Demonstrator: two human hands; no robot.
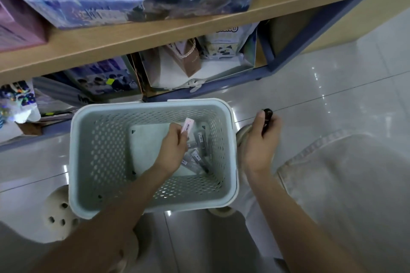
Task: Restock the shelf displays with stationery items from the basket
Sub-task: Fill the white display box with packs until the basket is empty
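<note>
A pale blue basket [76,153] with many little holes sits on the shiny white floor [332,86]. It is in the middle of the frame, just in front of the shelf [155,33].

The left hand [172,147] reaches down into the basket. Its grip is closed on a small pink pack [188,126], pinched between thumb and fingers, and the top of the pack sticks up. Just to the right of this hand, more small packs [197,156] lie in a loose heap on the basket's bottom, near its right wall. They are clear with dark things inside, too small to tell what.

The right hand [261,142] is outside the basket, just beside its right rim. Its grip is curled round a small black thing [267,117] that pokes out past the thumb.

At the top of the frame a big blue display box [133,0] stands on the wooden shelf. Under the board stands a paper bag [188,60] with a rope handle. A white shoe [57,213] with holes shows at the lower left, next to the basket's corner. Pale trousers [343,184] fill the lower right.
</note>
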